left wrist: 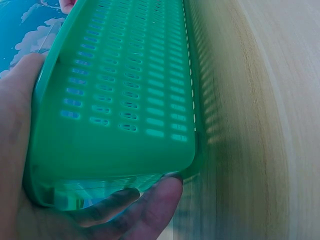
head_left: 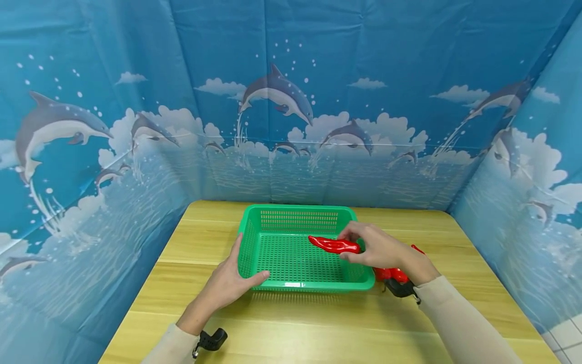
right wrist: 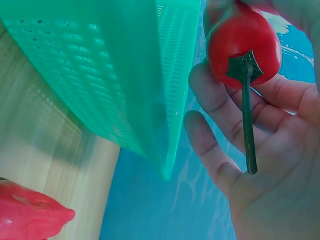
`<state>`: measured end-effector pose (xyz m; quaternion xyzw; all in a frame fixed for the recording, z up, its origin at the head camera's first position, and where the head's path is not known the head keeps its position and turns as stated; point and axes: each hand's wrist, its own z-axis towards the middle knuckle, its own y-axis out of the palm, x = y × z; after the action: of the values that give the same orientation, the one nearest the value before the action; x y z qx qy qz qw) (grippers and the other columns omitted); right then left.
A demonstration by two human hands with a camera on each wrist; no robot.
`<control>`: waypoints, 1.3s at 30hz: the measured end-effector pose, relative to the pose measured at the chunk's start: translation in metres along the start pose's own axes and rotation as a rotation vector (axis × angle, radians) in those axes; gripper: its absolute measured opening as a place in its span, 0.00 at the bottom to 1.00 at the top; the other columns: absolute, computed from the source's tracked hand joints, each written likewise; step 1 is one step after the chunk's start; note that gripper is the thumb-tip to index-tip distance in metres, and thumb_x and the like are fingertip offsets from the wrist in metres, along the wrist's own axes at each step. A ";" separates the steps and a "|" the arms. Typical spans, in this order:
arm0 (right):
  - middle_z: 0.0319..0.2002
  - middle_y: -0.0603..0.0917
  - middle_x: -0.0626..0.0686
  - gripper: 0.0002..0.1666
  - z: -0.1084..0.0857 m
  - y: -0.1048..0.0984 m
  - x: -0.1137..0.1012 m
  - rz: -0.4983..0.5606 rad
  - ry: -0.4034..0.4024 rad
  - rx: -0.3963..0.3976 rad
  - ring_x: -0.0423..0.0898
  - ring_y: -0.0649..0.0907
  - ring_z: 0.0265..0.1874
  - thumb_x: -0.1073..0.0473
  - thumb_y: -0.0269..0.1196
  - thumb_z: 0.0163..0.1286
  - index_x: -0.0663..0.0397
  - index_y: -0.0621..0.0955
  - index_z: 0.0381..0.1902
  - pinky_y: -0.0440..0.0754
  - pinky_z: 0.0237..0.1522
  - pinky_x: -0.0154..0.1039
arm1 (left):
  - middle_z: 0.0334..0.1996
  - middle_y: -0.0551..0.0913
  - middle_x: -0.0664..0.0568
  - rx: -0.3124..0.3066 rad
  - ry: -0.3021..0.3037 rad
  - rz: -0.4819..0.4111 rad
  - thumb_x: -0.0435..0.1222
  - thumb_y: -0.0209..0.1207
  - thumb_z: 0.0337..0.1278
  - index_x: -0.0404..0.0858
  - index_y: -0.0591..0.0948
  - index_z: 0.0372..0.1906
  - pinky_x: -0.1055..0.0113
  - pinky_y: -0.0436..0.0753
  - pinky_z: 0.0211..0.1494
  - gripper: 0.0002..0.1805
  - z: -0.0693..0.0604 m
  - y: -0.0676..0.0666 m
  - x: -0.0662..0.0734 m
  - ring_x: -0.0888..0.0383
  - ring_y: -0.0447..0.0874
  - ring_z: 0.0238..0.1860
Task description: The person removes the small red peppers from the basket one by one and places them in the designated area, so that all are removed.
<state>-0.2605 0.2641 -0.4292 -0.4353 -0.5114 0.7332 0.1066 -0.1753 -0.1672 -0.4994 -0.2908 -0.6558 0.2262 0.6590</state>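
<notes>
A red chili pepper with a green stem is pinched by my right hand above the right part of a green plastic basket. In the right wrist view the chili pepper shows its stem end toward the camera, and the fingers curl around its body. My left hand holds the basket at its left front corner, thumb over the rim and fingers along the outer left side. From the left wrist view, the fingers reach round the end wall of the basket.
More red peppers lie on the wooden table right of the basket, partly hidden by my right wrist. One pepper appears low in the right wrist view. A blue dolphin-print curtain encloses the back and sides.
</notes>
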 end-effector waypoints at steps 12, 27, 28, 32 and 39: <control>0.51 0.91 0.45 0.22 -0.009 0.000 0.009 0.061 0.038 0.042 0.46 0.87 0.46 0.48 0.79 0.79 0.46 0.85 0.63 0.86 0.40 0.37 | 0.92 0.65 0.30 -0.001 -0.007 0.000 0.75 0.73 0.65 0.59 0.36 0.99 0.21 0.82 0.76 0.75 0.000 -0.001 0.000 0.22 0.76 0.84; 0.49 0.89 0.45 0.27 -0.021 -0.004 0.018 0.033 0.092 0.109 0.44 0.84 0.46 0.43 0.77 0.82 0.48 0.82 0.68 0.85 0.45 0.39 | 0.92 0.64 0.30 0.003 -0.008 0.001 0.74 0.73 0.65 0.60 0.36 0.99 0.22 0.83 0.75 0.75 0.001 -0.001 0.001 0.22 0.78 0.82; 0.50 0.89 0.45 0.27 -0.023 -0.004 0.019 0.027 0.096 0.119 0.44 0.84 0.46 0.43 0.77 0.82 0.48 0.83 0.68 0.85 0.46 0.40 | 0.92 0.64 0.30 0.003 -0.009 -0.001 0.74 0.73 0.65 0.60 0.36 0.99 0.22 0.83 0.75 0.75 0.001 -0.001 0.001 0.22 0.78 0.82; 0.52 0.89 0.46 0.28 -0.028 -0.006 0.022 0.021 0.114 0.152 0.45 0.85 0.48 0.45 0.76 0.83 0.49 0.82 0.71 0.85 0.45 0.40 | 0.91 0.65 0.29 0.000 -0.009 -0.004 0.74 0.73 0.65 0.59 0.37 0.99 0.23 0.84 0.74 0.75 0.001 0.001 0.000 0.22 0.79 0.81; 0.55 0.88 0.49 0.30 -0.038 -0.010 0.026 -0.016 0.122 0.177 0.47 0.84 0.48 0.47 0.73 0.87 0.49 0.82 0.79 0.83 0.44 0.41 | 0.90 0.67 0.29 0.008 -0.001 0.003 0.75 0.73 0.65 0.58 0.37 0.99 0.23 0.84 0.74 0.75 0.002 0.001 -0.001 0.22 0.80 0.81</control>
<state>-0.2509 0.3093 -0.4386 -0.4639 -0.4407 0.7468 0.1812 -0.1769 -0.1667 -0.5006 -0.2891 -0.6548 0.2300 0.6594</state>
